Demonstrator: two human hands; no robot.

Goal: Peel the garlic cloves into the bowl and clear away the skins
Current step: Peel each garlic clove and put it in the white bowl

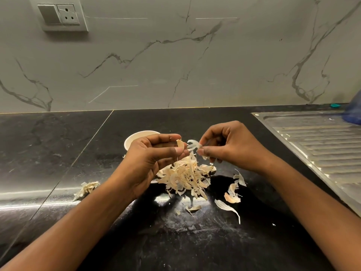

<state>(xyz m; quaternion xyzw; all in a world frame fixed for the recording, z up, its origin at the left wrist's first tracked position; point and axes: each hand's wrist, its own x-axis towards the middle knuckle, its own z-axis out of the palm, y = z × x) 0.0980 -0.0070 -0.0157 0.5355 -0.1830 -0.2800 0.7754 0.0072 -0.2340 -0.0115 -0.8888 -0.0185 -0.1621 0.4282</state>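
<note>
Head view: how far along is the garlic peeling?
Done: a pile of pale papery skins on the black stone counter suggests many cloves peeled; what the white round bowl holds is hidden. In hand: the left hand holds a pale garlic clove while the right hand pinches its translucent skin strip. Left: clearing the pile and scattered skins.

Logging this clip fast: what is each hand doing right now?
Left hand: closed, pinching a small pale garlic clove.
Right hand: closed, pinching a thin whitish papery skin strip.
</note>
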